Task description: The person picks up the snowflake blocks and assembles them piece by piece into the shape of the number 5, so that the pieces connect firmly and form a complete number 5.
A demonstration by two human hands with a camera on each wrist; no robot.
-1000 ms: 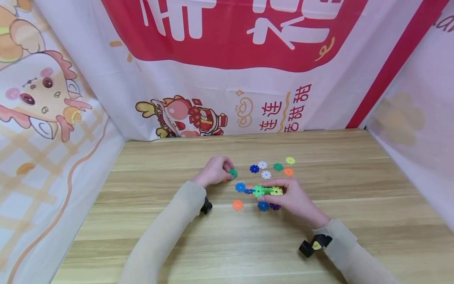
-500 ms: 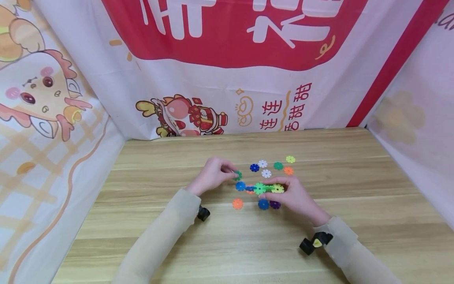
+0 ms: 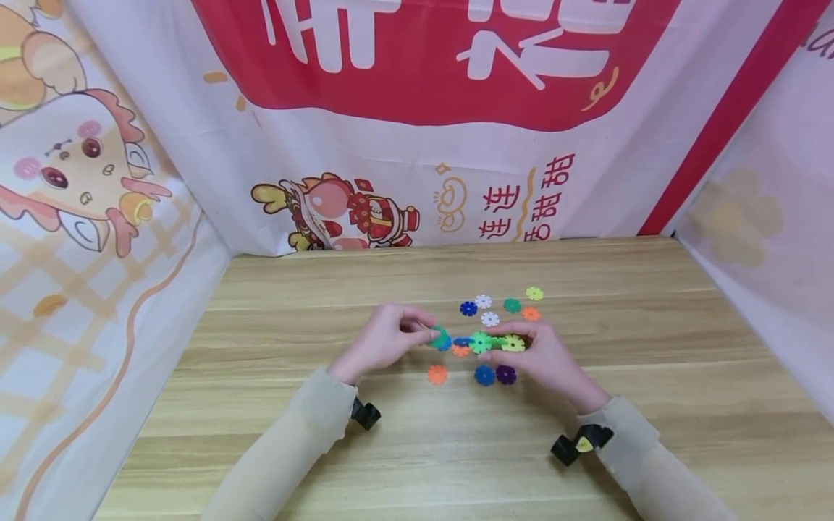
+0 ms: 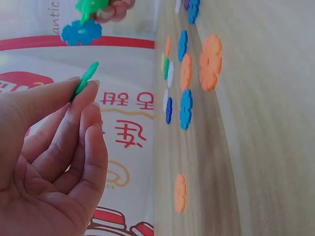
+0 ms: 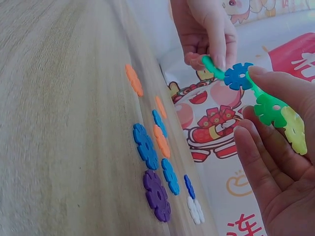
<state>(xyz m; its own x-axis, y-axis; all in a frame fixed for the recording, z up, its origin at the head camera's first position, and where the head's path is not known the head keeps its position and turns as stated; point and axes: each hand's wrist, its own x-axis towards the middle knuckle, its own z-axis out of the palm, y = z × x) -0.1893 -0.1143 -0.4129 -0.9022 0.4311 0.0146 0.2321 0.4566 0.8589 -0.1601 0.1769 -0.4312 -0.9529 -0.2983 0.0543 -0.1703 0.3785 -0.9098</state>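
My left hand pinches a green snowflake disc by its edge, between thumb and index finger. A joined chain of notched plastic snowflake discs is in my right hand, gripped between thumb and fingers. At the chain's left end is a blue disc, followed by a green disc and a yellow disc toward the palm. The left hand's green disc stands close to the blue end, overlapping it in the right wrist view; a gap shows in the left wrist view. Both hands are above the table.
Loose discs lie on the wooden table: an orange disc, a blue disc and a purple disc in front. Several more, including a white disc and a yellow disc, lie behind. A printed cloth hangs at the back.
My left hand has lifted the green disc and brought it right and nearer to the chain. The right hand has stayed nearly in place, still holding the chain.
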